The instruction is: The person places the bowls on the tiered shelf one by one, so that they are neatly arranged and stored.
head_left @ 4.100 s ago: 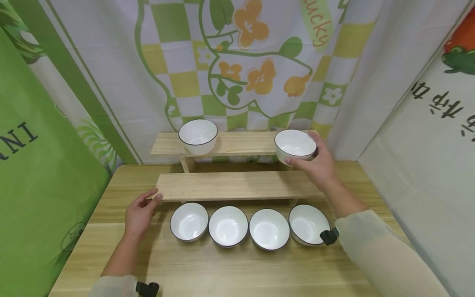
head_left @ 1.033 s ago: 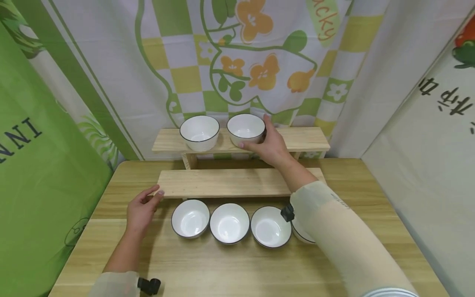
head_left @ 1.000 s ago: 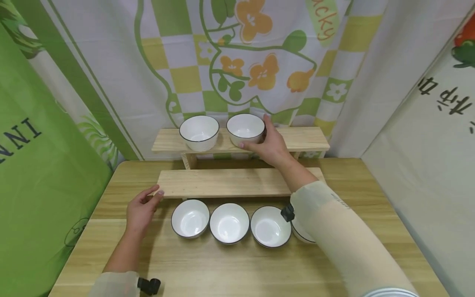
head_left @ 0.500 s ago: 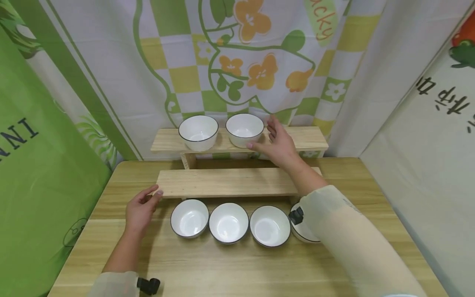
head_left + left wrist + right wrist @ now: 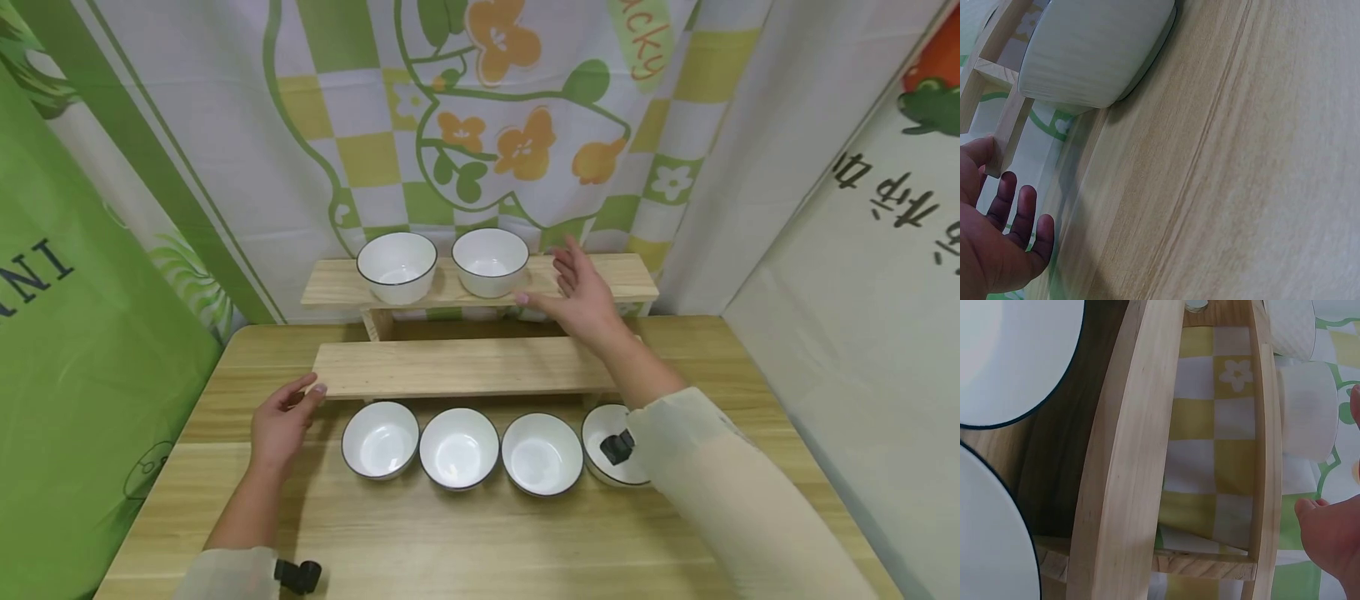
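White ceramic bowls with dark rims seem to be going up onto the pale wooden two-tier shelf (image 5: pixel 480 367): two of them, the left upper bowl (image 5: pixel 396 267) and the right upper bowl (image 5: pixel 491 262), already sit side by side on its top tier, while four more (image 5: pixel 459 447) wait in a row on the wooden table (image 5: pixel 465 542) just in front of its lower tier, which holds nothing. The right hand (image 5: pixel 581 293) hovers beside the right upper bowl, fingers spread, holding nothing. The left hand (image 5: pixel 283 421) rests with relaxed fingers at the lower tier's left end, thumb touching its edge.
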The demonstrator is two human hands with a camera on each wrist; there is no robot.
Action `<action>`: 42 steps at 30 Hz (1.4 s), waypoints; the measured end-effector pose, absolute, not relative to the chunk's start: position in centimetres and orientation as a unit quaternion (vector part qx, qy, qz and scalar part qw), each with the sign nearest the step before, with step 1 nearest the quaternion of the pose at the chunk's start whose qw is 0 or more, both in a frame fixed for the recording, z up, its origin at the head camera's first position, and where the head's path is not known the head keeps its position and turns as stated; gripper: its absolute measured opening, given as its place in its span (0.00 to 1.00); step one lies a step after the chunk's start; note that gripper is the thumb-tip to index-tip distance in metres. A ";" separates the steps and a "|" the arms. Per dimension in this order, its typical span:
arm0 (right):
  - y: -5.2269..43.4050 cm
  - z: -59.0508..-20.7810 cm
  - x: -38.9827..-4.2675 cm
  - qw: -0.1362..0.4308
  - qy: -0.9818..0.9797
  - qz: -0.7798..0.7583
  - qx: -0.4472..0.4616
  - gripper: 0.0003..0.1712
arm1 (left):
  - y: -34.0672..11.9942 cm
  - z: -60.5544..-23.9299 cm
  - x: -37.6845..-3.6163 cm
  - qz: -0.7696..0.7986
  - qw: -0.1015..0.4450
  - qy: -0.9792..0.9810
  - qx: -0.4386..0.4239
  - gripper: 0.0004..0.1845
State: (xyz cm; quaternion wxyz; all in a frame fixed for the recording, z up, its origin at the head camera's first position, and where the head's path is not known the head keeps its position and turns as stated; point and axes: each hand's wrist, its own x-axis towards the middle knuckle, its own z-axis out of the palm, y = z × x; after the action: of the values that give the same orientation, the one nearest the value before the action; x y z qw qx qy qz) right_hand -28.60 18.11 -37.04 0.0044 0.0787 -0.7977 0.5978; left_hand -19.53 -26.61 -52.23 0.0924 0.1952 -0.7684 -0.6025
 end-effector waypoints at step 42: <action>23.9 -39.1 -21.3 -0.015 -0.808 0.583 0.082 0.69 | -26.3 -51.5 -19.3 -0.611 0.086 -0.763 0.195 0.27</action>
State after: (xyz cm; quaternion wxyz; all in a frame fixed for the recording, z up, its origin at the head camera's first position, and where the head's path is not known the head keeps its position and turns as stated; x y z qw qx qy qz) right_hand -21.32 23.93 -39.08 -0.0152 0.0819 -0.8083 0.5829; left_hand -19.26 -26.31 -51.52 0.0864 0.1952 -0.7626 -0.6106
